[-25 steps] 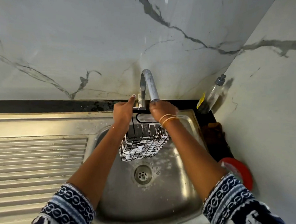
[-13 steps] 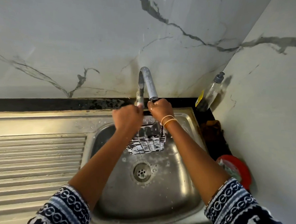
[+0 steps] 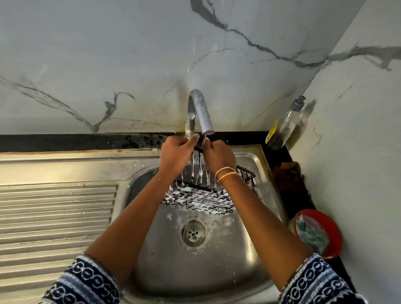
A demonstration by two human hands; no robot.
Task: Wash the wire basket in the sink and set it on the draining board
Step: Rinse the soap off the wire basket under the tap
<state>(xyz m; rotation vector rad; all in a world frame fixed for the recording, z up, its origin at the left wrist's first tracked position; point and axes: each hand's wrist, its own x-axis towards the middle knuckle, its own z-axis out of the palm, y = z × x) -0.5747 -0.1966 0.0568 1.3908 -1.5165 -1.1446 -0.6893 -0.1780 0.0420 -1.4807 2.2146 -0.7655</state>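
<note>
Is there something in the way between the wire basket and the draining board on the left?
Nothing visible. The wire basket hangs over the sink, held by both hands at its top edge. The ribbed draining board lies bare; only the left forearm crosses that side.

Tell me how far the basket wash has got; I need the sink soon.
Soaping looks done: suds coat the wire basket. In hand: left hand and right hand hold it under the tap, over the sink. Left: rinsing, then the draining board.
</note>
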